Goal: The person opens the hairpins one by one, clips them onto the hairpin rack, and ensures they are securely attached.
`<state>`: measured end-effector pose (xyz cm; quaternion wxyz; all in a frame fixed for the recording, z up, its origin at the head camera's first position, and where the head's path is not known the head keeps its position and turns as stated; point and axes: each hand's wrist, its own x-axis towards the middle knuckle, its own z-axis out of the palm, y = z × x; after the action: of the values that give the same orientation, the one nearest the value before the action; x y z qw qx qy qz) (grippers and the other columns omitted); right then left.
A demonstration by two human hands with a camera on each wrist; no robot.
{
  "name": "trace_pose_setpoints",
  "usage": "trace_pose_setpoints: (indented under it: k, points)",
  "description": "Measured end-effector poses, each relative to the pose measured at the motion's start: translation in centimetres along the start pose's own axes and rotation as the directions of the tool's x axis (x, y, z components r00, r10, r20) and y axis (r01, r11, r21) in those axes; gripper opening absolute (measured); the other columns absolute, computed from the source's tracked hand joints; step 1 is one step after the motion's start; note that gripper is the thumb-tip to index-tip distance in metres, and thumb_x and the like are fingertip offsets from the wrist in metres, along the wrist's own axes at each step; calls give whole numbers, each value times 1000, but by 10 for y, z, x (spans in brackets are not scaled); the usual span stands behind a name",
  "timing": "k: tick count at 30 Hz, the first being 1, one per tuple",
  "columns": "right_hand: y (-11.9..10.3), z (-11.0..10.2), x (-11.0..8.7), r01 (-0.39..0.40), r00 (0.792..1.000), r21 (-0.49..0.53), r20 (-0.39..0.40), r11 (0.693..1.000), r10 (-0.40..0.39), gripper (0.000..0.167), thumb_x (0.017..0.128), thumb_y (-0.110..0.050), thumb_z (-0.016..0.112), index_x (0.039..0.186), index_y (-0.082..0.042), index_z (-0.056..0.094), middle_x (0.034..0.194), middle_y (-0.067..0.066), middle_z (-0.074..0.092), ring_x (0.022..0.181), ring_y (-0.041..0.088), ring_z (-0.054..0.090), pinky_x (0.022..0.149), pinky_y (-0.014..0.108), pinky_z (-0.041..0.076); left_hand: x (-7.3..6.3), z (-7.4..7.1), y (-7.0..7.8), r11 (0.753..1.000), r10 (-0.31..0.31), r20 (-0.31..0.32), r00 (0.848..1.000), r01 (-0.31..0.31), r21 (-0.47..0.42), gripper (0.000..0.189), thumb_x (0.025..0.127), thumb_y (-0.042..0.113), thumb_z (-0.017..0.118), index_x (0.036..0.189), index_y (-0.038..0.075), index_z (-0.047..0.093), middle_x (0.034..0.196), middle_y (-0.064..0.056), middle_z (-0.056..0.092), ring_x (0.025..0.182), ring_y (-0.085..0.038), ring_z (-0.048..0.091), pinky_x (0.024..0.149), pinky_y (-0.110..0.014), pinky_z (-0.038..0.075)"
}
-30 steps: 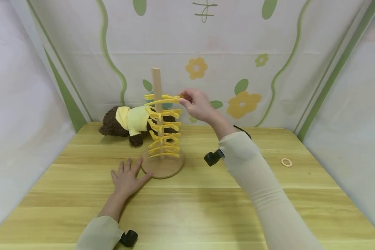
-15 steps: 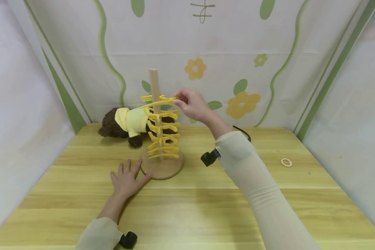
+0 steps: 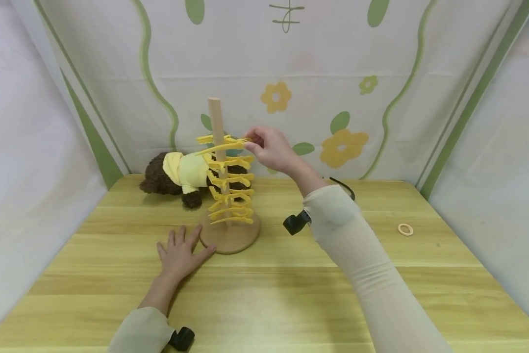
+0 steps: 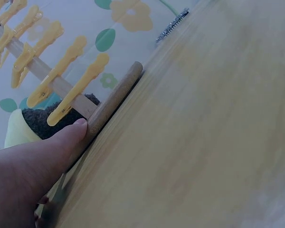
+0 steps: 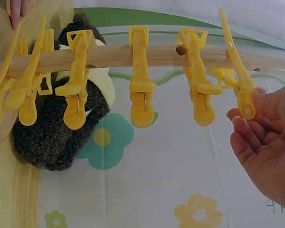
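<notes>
A pale wooden post point(image 3: 217, 117) rises from a round wooden base point(image 3: 233, 240), with several yellow clips point(image 5: 142, 78) fixed along it. My right hand point(image 3: 270, 147) pinches the handle end of the topmost yellow clip point(image 5: 237, 71) between thumb and fingers. The long arms of that clip straddle the post, slightly tilted; whether they press on the wood I cannot tell. Fingers spread on the table, my left hand point(image 3: 178, 255) touches the left rim of the base. In the left wrist view its thumb point(image 4: 69, 135) lies against the base's edge.
Behind the post lies a brown plush toy point(image 3: 193, 169) in a yellow top. A small pale ring point(image 3: 405, 229) lies on the wooden table point(image 3: 308, 299) at the right. A dark curved strip point(image 3: 343, 186) shows behind my right forearm. Patterned cloth point(image 3: 308, 63) hangs at the back.
My right hand has shifted slightly left with the pinched yellow clip, whose left end has dropped a little. The left hand stays in place at the base.
</notes>
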<state>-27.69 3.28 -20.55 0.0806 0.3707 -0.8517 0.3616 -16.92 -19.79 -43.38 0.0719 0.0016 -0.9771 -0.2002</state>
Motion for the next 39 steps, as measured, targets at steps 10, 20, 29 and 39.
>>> trace_pose_setpoints:
  k: [10,20,29,39]
  points:
    - [-3,0,-1,-20,1000,4,5,1000,20,17,87,-11,51,100,0,56,84,8,55,71,17,50,62,25,41,1,-1,3,1000,-6,10,1000,6,-5,82,73,68,41,136,16,30,136,-26,16,121,-48,4,83,-68,-5]
    - [-6,0,0,-21,999,15,46,1000,20,20,88,-11,50,104,0,54,87,5,55,75,13,52,67,23,42,2,-2,4,1000,-2,12,1000,2,-3,81,74,67,42,136,16,29,136,-26,16,121,-48,4,83,-67,-5]
    - [-7,-2,-4,-10,998,-7,60,1000,10,24,88,-12,49,109,-1,54,92,5,56,80,14,51,68,24,41,2,0,3,1000,-2,16,1000,2,-5,82,74,67,42,136,16,29,136,-27,15,121,-48,3,83,-68,-6]
    - [-2,-6,-8,-13,999,4,51,1000,13,32,89,-13,49,118,1,49,105,9,54,89,17,50,72,26,41,3,1,2,1000,-6,14,1000,6,-2,84,73,69,40,136,16,27,136,-26,15,121,-48,3,83,-67,-7]
